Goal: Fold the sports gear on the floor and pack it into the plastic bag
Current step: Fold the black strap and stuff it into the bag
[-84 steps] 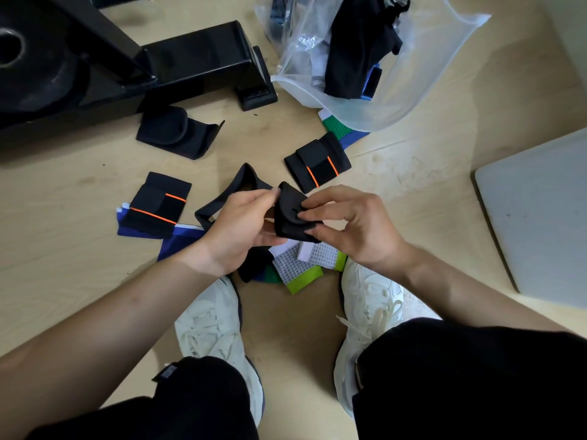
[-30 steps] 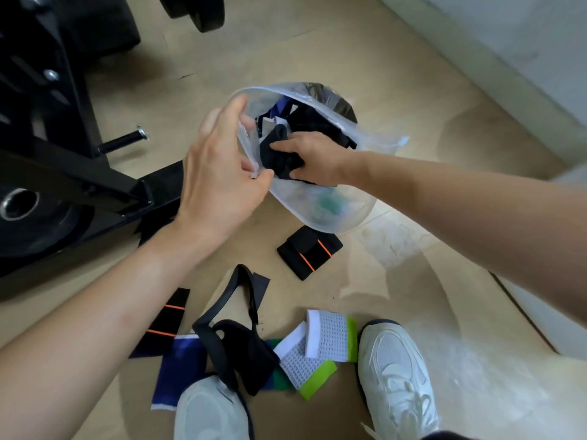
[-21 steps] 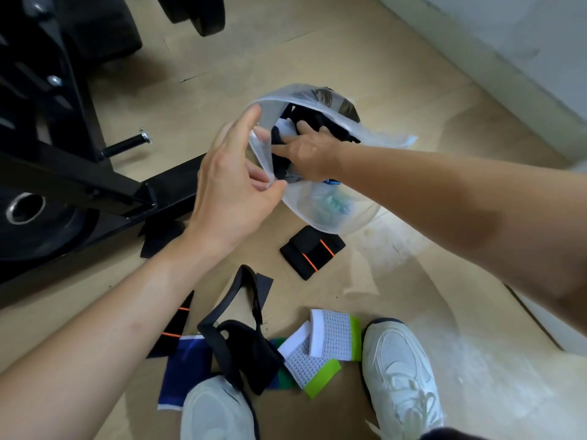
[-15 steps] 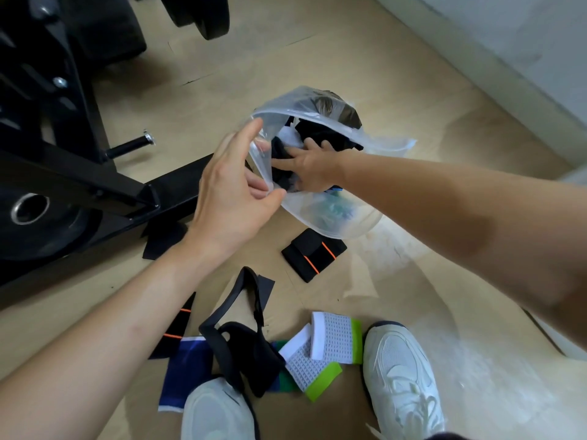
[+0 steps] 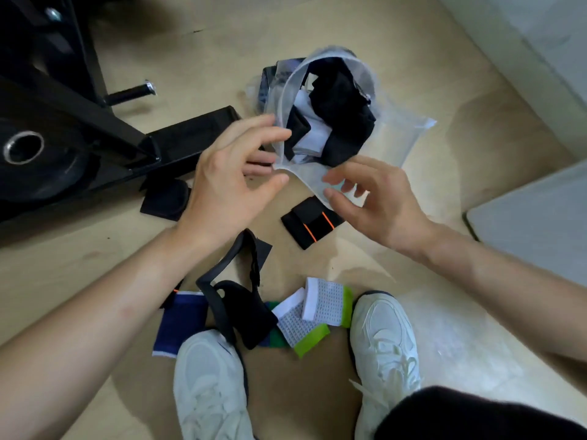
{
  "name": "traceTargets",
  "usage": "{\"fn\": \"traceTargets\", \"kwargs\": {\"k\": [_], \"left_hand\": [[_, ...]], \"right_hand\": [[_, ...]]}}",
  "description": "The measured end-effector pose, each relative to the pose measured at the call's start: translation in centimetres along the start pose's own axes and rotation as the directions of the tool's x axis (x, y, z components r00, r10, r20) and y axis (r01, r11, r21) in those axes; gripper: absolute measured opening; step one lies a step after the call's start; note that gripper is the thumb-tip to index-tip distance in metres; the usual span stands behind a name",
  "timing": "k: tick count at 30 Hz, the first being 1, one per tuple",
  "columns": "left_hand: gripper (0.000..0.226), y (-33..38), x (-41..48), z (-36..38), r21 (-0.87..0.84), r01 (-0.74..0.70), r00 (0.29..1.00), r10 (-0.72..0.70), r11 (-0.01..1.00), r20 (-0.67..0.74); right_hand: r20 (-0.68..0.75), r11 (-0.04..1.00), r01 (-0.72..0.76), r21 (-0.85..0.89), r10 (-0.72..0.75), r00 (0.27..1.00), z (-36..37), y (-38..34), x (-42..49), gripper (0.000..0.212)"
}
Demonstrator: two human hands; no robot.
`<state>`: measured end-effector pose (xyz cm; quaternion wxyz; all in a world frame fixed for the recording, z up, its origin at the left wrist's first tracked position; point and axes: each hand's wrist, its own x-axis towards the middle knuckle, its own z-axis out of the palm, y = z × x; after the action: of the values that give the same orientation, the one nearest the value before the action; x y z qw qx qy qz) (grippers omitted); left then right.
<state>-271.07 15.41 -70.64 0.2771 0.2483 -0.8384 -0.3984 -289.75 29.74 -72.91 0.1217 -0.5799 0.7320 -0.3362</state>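
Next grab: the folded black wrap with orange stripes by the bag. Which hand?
Right, probably. The right hand is empty, open, beside the folded black wrap with orange stripes; the left hand is by the clear plastic bag, farther away.

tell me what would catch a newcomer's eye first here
A clear plastic bag at top centre, stuffed with black and white gear, draws the eye, with the left hand and right hand open at its mouth. Below, loose pieces lie by two white shoes: a black wrap with orange stripes, a black strap and green-edged mesh bands.
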Motion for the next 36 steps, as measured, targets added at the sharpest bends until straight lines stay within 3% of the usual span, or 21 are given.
{"fn": "traceTargets", "kwargs": {"k": [2, 6, 9, 13, 18, 22, 25, 27, 28, 31, 34, 36], "left_hand": [[0.047, -0.2, -1.7, -0.2, 0.019, 0.003, 1.0, -0.003, 1.0, -0.019], [0.043, -1.8, -6.2, -0.2, 0.094, 0.084, 0.996, -0.082, 0.992, -0.03], [0.041, -4.3, -9.9, -0.4, 0.266, 0.279, 0.955, -0.295, 0.923, 0.022], [0.055, -7.1, -13.5, -0.8, 0.436, 0.492, 0.824, -0.565, 0.753, 0.045], [0.02, -7.5, -14.6, -0.6, 0.36, 0.516, 0.833, -0.553, 0.778, 0.0], [0.018, -7.0, -14.2, -0.5, 0.181, 0.495, 0.851, -0.516, 0.85, 0.095], [0.01, -7.5, -13.7, -1.1, 0.106, 0.537, 0.832, -0.546, 0.837, 0.095], [0.011, -8.1, -13.4, -1.9, 0.127, 0.553, 0.824, -0.563, 0.824, 0.066], [0.012, -8.4, -13.2, -2.4, 0.145, 0.561, 0.817, -0.573, 0.815, 0.06], [0.015, -9.2, -12.5, -3.2, 0.216, 0.563, 0.813, -0.582, 0.798, 0.03], [0.015, -9.4, -11.8, -3.6, 0.366, 0.547, 0.816, -0.578, 0.753, -0.029], [0.023, -9.4, -11.4, -3.5, 0.497, 0.471, 0.835, -0.55, 0.728, 0.015]], "right_hand": [[0.018, 0.999, 0.012, 0.042, -0.013, 1.0, 0.1, -1.4, -3.6, 0.009], [0.216, 0.993, -0.094, 0.064, 0.079, 0.973, 2.9, -0.6, -8.1, 0.015], [0.374, 0.976, -0.201, 0.079, 0.158, 0.914, 5.2, 0.0, -9.6, 0.026], [0.498, 0.956, -0.278, 0.098, 0.195, 0.845, 7.8, -1.3, -9.3, 0.034], [0.615, 0.875, -0.477, 0.076, 0.335, 0.714, 11.5, -3.2, -6.8, 0.054], [0.559, 0.787, -0.59, 0.182, 0.411, 0.72, 13.5, -2.6, -5.4, 0.021], [0.581, 0.623, -0.705, 0.34, 0.45, 0.678, 13.0, -1.7, -5.2, 0.019], [0.6, 0.501, -0.756, 0.422, 0.47, 0.647, 11.6, -1.2, -5.3, 0.019], [0.592, 0.495, -0.755, 0.429, 0.477, 0.649, 10.9, -0.8, -5.4, 0.016], [0.541, 0.607, -0.693, 0.389, 0.458, 0.705, 9.2, 0.4, -5.8, 0.01], [0.555, 0.571, -0.698, 0.432, 0.442, 0.705, 8.4, 0.8, -6.0, 0.007], [0.578, 0.57, -0.684, 0.456, 0.395, 0.714, 8.1, 0.6, -6.0, 0.007]]}}
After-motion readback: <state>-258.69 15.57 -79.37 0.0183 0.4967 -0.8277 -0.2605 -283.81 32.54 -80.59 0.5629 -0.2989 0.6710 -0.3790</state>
